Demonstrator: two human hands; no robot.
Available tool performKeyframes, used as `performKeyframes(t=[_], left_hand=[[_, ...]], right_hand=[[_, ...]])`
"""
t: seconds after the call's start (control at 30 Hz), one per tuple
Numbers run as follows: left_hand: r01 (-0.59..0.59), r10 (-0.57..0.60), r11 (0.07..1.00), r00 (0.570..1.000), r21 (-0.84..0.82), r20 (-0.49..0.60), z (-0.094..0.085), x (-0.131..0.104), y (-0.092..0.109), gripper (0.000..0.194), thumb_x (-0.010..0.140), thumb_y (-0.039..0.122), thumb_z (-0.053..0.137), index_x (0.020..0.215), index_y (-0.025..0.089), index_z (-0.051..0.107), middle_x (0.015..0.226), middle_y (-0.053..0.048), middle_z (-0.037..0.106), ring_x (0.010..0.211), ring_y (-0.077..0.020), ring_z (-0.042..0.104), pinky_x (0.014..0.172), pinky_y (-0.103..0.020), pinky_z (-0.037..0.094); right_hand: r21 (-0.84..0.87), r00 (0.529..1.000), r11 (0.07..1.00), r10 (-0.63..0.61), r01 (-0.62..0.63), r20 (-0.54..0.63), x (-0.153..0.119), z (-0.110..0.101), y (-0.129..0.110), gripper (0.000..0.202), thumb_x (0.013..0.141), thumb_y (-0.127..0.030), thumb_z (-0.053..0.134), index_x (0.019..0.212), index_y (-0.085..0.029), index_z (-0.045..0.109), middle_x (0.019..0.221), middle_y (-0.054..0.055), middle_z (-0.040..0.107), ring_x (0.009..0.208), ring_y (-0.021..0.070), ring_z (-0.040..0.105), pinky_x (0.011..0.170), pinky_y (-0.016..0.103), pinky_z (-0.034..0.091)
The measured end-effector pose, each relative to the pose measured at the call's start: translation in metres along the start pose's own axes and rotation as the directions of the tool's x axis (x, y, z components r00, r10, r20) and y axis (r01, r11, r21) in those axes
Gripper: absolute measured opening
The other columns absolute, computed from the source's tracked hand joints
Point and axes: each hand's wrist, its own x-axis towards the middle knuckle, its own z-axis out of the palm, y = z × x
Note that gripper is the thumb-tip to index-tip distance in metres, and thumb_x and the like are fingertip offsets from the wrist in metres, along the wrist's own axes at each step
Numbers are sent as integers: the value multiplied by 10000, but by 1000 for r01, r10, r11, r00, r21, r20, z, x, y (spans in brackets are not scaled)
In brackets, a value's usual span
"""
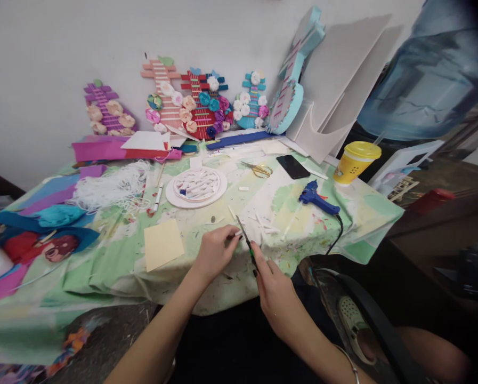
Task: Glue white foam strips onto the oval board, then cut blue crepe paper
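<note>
My left hand (219, 246) pinches a small white paper roll (237, 233) near the front edge of the table. In my right hand (271, 282) is a craft knife (244, 234) with a dark handle, its thin blade pointing up and left beside the roll. Whether the blade touches the roll I cannot tell. Several slim white paper rolls (266, 226) lie just beyond the knife. Farther back sits a white oval piece (219, 193) with many short white rolls packed inside its ring. A pale yellow paper square (163, 244) lies left of my left hand.
A blue glue gun (317, 198) with its cord, a black phone (292, 167), gold scissors (257, 169) and a yellow lidded cup (355, 162) stand or lie to the right. White string (111, 186) is heaped at left. Decorated guitar shapes (201, 101) line the wall.
</note>
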Motion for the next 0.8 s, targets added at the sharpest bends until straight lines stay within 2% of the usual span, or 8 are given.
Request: performKeyframes(t=[0.3, 0.53, 0.8], left_hand=[[-1, 2, 1000, 1000, 16, -8, 0, -2, 2, 85, 813, 167, 537, 808, 182, 620, 763, -9, 695, 690, -142, 641, 658, -239, 468], [4, -4, 1000, 1000, -2, -13, 0, -3, 2, 89, 817, 177, 534, 811, 186, 622, 762, -13, 698, 692, -145, 643, 660, -242, 473], [-3, 4, 1000, 1000, 13, -19, 1, -3, 0, 92, 824, 202, 533, 812, 188, 624, 759, -5, 699, 679, -135, 641, 652, -229, 467]], right_hand=[[-51, 999, 998, 31, -29, 36, 5, 0, -1, 627, 861, -63, 280, 1459, -201, 150, 908, 126, 547, 766, 200, 551, 714, 373, 480], [-20, 999, 999, 28, -27, 44, 1, -1, -3, 626, 855, -49, 267, 1456, -183, 160, 982, 159, 544, 886, 224, 559, 767, 386, 473], [-62, 996, 997, 47, -43, 69, -5, 2, 0, 674, 827, -25, 270, 1462, -197, 123, 1022, 166, 546, 837, 208, 570, 757, 371, 480]])
